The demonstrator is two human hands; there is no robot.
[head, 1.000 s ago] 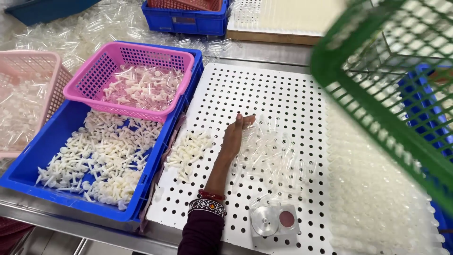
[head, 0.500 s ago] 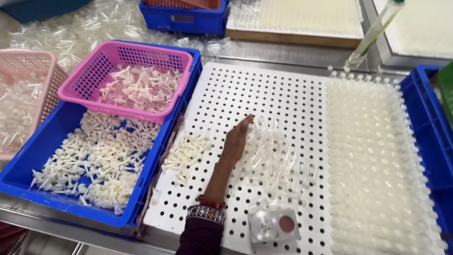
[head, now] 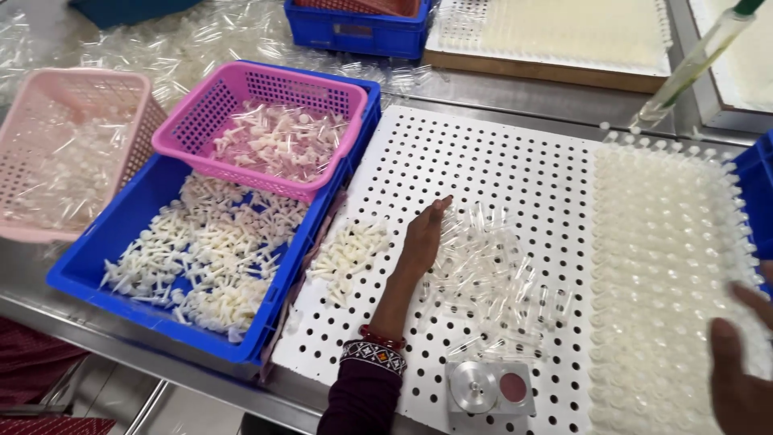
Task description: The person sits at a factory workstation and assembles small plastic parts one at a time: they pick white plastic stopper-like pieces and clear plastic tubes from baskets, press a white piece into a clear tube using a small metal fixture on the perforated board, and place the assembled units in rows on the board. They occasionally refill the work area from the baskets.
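Clear tubes (head: 491, 282) are lying loose on the white perforated board (head: 499, 161), and I am resting my left hand (head: 420, 242) edge-down against their near side, fingers (head: 437, 208) straight and together, holding nothing. A second ago a green basket was filling the upper right; it is gone now, and my right hand (head: 737, 362) is coming in open over the filled rows (head: 668, 266). Left of the hand, white stoppers (head: 348, 251) are crowding the blue crate (head: 153, 209); the board's far half is giving me room.

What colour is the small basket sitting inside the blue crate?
Bright pink basket, holding white plastic parts, resting in the blue crate. The head view shows it clearly.
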